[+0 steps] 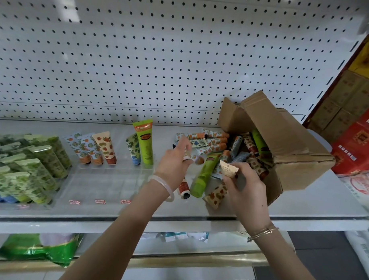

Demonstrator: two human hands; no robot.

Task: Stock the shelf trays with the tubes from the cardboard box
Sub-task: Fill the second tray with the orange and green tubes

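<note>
A cardboard box (298, 156) lies tipped on its side at the shelf's right, and several patterned tubes (212, 142) spill out of its mouth. My left hand (175, 160) grips a small patterned tube (191, 155) with a brown cap over the spilled pile. My right hand (245, 189) holds a cream tube (228, 168) upright by its lower part. A clear tray (107, 179) left of my hands carries a few standing tubes, among them a tall green one (146, 142). Further left stand several green tubes (32, 166) in rows.
The white shelf (198, 211) backs onto a pegboard wall (161, 55). Stacked cartons and a red box (359, 146) stand to the right. A lower shelf holds a green packet (41, 250). Loose tubes, one of them long and green (203, 176), lie between my hands.
</note>
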